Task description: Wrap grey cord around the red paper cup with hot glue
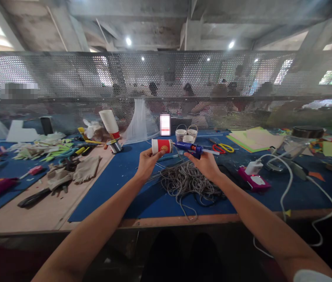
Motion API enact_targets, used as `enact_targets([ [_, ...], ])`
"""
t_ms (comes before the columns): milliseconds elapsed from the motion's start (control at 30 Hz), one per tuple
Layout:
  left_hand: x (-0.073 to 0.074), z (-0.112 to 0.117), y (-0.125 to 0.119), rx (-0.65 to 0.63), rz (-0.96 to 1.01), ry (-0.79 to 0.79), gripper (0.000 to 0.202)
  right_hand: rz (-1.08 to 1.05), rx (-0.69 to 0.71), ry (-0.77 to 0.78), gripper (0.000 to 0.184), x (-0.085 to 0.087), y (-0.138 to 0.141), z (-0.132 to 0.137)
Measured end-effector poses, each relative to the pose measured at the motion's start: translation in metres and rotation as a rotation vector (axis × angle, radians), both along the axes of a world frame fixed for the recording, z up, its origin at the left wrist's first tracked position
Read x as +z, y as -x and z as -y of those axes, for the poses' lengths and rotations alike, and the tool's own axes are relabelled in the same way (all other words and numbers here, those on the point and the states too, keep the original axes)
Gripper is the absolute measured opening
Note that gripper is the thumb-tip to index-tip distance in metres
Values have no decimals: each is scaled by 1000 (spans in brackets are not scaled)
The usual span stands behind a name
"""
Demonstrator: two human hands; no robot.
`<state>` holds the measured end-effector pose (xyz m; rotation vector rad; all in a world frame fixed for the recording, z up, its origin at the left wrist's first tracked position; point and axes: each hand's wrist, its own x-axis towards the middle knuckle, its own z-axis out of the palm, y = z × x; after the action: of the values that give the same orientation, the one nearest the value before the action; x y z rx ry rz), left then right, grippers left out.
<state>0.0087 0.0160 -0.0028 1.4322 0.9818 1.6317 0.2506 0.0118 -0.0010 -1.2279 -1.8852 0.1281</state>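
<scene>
A red and white paper cup lies sideways in my left hand, its fingers closed round one end. My right hand grips a blue glue gun with a pale glue stick showing at its back. The gun's nozzle points left, at or very near the cup's right end; I cannot tell whether they touch. Beneath both hands is a loose heap of grey cord on the blue table mat. Just behind the glue gun stand several small white cups with thin looped handles.
Scissors with red and yellow handles lie right of the gun. A magenta power block with white cable sits further right, near a glass jar. To the left are a stack of paper cups, a tin and work gloves. A perforated metal screen runs behind.
</scene>
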Motion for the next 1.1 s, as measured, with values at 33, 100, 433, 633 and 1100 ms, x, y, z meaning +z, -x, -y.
enact_targets([
  [33,0,0,0,-3,0,0,33,-2,-2,0,44,0,0,0],
  [100,1,1,0,-13,-1,-1,32,-7,-9,0,43,1,0,0],
  [433,4,5,-2,-47,-18,-3,33,-11,-20,13,42,1,-1,0],
  [633,8,8,-4,-41,-27,0,36,-29,-21,-1,41,2,-2,-1],
  [1100,3,5,-1,-56,-35,6,34,-191,86,103,36,9,2,5],
])
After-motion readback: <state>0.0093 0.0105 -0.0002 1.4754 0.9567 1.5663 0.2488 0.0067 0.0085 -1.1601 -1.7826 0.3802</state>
